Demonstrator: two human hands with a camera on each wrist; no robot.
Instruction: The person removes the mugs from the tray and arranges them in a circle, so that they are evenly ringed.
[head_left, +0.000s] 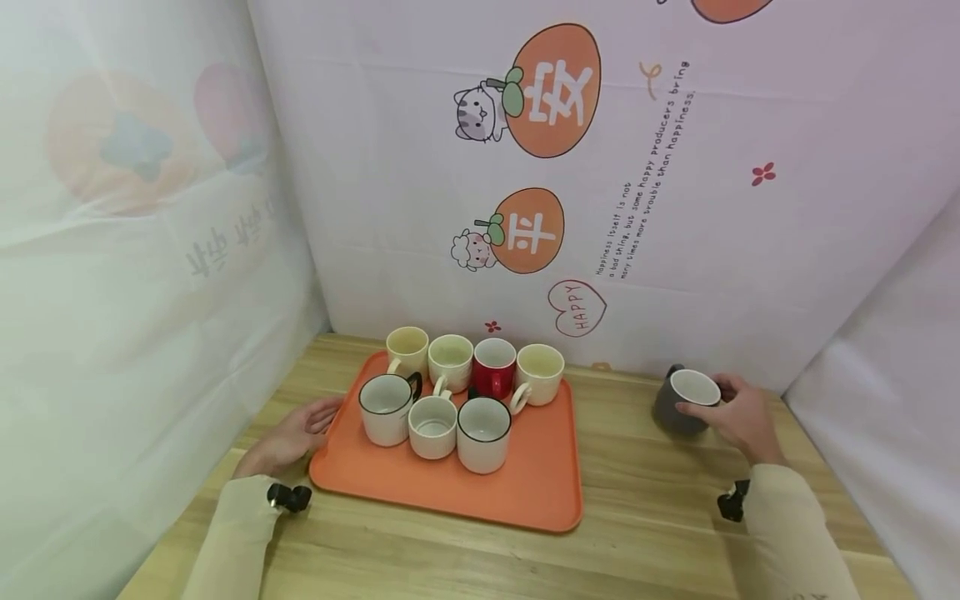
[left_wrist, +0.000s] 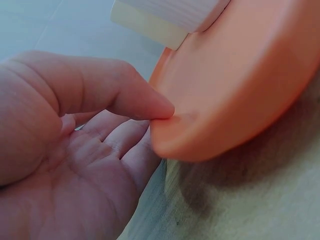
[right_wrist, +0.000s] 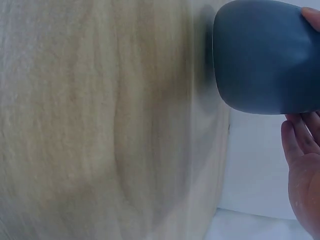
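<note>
My left hand (head_left: 294, 435) is at the left edge of an orange tray (head_left: 525, 493). In the left wrist view its thumb (left_wrist: 142, 95) presses on top of the tray's rim while the other fingers lie behind and below, pinching it. Several mugs stand on the tray, among them a red mug (head_left: 492, 367) and a white mug with a black rim (head_left: 482, 446). To the right, my right hand (head_left: 746, 423) grips a dark grey mug (head_left: 678, 414) by its sides, thumb in front. The right wrist view shows that mug's base (right_wrist: 220, 60) near the table, with a shadow beside it.
A wooden table (head_left: 637, 517) bears everything. Behind it hangs a white printed cloth (head_left: 420, 167), and more white cloth closes off the left side (head_left: 150, 350) and the right side (head_left: 892, 367). Mug handles (head_left: 521, 398) on the tray point various ways.
</note>
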